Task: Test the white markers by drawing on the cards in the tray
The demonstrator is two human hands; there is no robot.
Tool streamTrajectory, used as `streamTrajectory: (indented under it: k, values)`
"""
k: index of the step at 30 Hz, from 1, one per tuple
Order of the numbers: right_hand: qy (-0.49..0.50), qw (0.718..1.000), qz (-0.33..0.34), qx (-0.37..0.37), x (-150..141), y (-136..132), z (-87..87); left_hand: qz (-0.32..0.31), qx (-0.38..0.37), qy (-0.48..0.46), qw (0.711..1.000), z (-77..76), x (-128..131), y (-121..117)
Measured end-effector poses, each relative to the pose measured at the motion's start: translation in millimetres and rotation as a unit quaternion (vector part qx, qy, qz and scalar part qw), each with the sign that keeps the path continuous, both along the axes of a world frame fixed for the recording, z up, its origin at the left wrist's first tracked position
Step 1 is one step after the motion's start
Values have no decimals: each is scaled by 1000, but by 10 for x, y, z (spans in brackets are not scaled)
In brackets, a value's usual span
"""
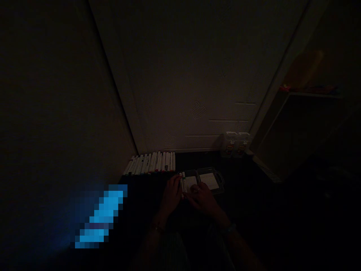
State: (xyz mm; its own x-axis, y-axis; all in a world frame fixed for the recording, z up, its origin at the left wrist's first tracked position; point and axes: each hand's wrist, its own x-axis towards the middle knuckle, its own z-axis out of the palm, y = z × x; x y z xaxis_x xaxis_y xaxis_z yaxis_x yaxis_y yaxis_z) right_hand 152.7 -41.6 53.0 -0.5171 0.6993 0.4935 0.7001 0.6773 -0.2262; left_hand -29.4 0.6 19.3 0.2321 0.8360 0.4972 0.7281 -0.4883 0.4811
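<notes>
Resting both hands close together at the near side of an open case (220, 182). Bending the left hand (172, 187) over the left end, beside two pens (183, 182) in the left half; curling the right hand (203, 196) over the near edge, with fingers turned leftward to the near ends of those pens. Too dark to tell whether clamped on anything or merely touching.

Lying side by side, with long axes running away from the body, almost straight ahead: closest to the left hand, with the right hand across from it. Opening out rightward, with a white card (208, 181) in the other half.

Glowing at the left, well apart from the hands: a blue patch (104, 214), too blocky to name.

Farther ahead and to the left, a row (149, 163) of more pens, pointing mostly away too, leaning at the left end; again nearer the left hand.

Farther still, to the right, two clear tubs (229, 145), side by side before a panel (175, 75) with raised hearts.
</notes>
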Motion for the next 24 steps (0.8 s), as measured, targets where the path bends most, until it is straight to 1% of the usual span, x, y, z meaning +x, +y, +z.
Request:
streamTrajectory:
  k: [7,14,18,24]
  values:
    - [-22,1000,-1,9,6,10,-23,26,-4,20,999,-18,21,25]
    - [-27,999,12,-20,14,9,-21,35,0,42,999,-47,26,34]
    - [-26,999,13,-25,10,16,-23,42,-6,53,998,-47,17,30]
    - [-20,999,20,-18,9,16,-12,22,-11,56,998,-25,-9,21]
